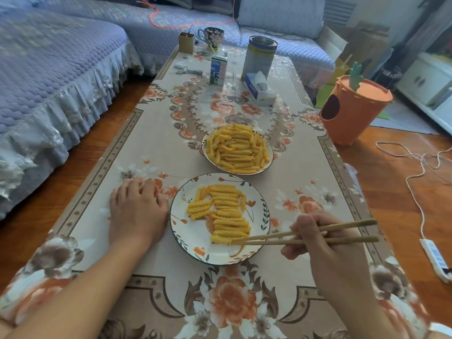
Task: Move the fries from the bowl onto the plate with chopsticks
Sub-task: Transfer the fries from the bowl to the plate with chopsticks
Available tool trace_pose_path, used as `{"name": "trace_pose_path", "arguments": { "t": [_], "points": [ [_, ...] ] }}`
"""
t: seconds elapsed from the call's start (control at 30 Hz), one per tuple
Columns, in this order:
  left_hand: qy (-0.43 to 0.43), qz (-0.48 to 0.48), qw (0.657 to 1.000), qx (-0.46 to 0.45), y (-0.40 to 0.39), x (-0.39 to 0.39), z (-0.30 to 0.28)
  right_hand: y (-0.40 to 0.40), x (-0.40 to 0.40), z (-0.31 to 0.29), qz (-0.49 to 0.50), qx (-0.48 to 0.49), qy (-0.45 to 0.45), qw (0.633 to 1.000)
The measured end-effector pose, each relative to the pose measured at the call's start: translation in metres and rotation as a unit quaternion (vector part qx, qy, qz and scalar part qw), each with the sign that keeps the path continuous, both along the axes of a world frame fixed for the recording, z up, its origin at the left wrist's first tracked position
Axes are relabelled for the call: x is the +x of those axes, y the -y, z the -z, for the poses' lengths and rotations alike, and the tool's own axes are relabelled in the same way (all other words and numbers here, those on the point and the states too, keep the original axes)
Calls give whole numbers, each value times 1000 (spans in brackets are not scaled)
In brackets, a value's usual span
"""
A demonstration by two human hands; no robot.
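Two chopsticks [305,237] gripped in right hand [325,238], tips beside nearest fries [226,216] on plate [188,238]; left hand [137,209] flat, relaxed

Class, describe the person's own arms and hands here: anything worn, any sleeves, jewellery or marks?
Both forearms are bare up to the frame edge, with no sleeves in view. The left hand and the right hand show no rings, watch, bracelet or gloves. No markings are visible.

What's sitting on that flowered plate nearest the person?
Crinkle-cut fries lie in rows on the plate, and the chopsticks reach over its near edge, tips at the nearest fry. The fries hide the plate's pattern beneath them.
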State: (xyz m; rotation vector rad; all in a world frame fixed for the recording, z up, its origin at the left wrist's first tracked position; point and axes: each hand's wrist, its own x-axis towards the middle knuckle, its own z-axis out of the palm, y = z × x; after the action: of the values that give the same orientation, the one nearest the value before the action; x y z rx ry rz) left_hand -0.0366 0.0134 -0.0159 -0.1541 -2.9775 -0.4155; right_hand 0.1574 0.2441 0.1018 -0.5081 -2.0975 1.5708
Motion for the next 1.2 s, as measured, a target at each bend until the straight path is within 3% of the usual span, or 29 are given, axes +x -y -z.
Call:
{"name": "trace_pose_path", "arguments": {
  "t": [0.17,0.3,0.53,0.73,0.93,1.2],
  "points": [
    [0,0,1000,4,1,1,0,1,3,-4,-8,1,8,1000],
    [-1,4,1000,1,0,0,0,-21,-9,-20,49,-17,-44,998],
    [-5,2,1000,2,0,0,2,-81,-103,-7,143,-40,-64,987],
    [-6,-5,1000,2,-1,-2,3,-76,-150,11,166,-28,-50,984],
    [-7,-4,1000,0,0,-3,3,-72,-147,6,185,-6,-47,982],
    [-5,-3,1000,0,0,-2,3,-76,-135,2,175,-85,-46,980]
  ]
}}
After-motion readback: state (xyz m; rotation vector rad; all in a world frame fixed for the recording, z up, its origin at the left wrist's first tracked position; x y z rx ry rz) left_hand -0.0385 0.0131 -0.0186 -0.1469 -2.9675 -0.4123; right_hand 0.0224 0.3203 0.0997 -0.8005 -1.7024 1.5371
